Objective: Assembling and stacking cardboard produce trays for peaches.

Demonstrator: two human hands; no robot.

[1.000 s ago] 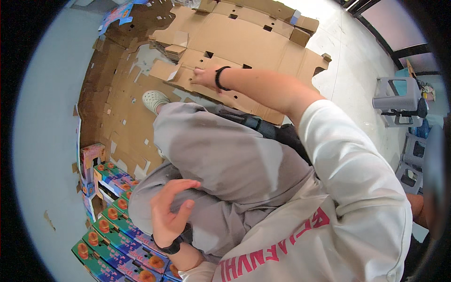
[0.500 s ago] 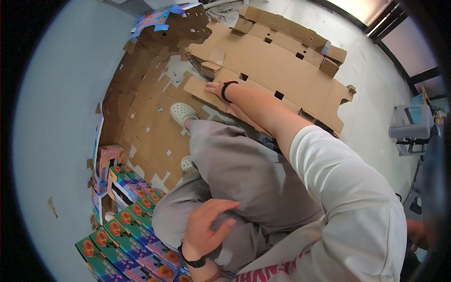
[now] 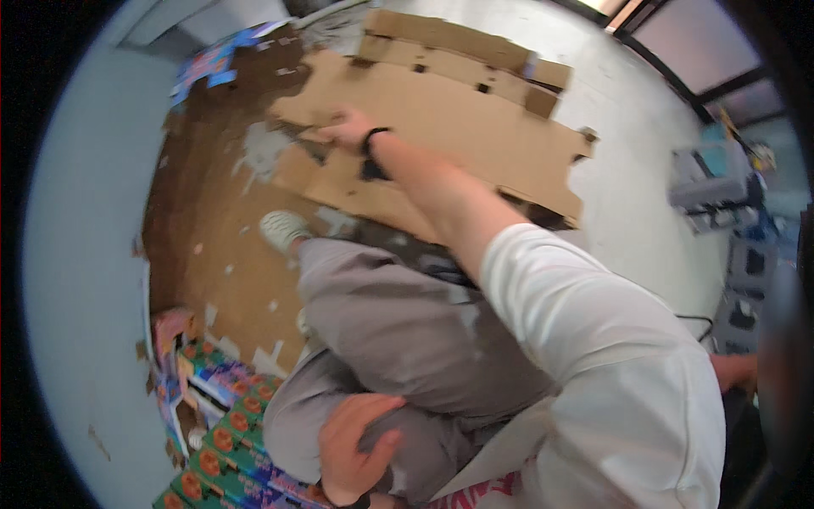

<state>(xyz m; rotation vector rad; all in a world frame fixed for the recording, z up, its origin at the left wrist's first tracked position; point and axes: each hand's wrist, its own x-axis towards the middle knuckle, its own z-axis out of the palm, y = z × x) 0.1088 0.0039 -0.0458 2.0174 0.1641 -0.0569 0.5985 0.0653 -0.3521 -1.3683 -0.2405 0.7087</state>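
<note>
A large brown cardboard sheet [image 3: 441,106], a box blank with slots and flaps, lies on top of a stack on the floor ahead of me. My right hand [image 3: 346,131] reaches across to its left end. The fingers are closed on the sheet's edge beside a cut corner, though motion blurs them. A long near flap [image 3: 356,197] runs below my right forearm. My left hand [image 3: 360,445] hangs over my lap, holding nothing, with thumb and fingers apart.
Flattened cardboard [image 3: 220,246] with paper scraps covers the floor at left, under my shoe [image 3: 284,229]. Colourful printed boxes [image 3: 225,441] stand in rows at lower left, beside a pale wall [image 3: 76,280]. Grey plastic stools [image 3: 708,174] are at the right. Another person's hand [image 3: 736,371] shows at the right edge.
My right hand has moved from the near flap to the sheet's left end, and its fingers have gone from spread to closed. The whole view has shifted; my left hand stays over my lap.
</note>
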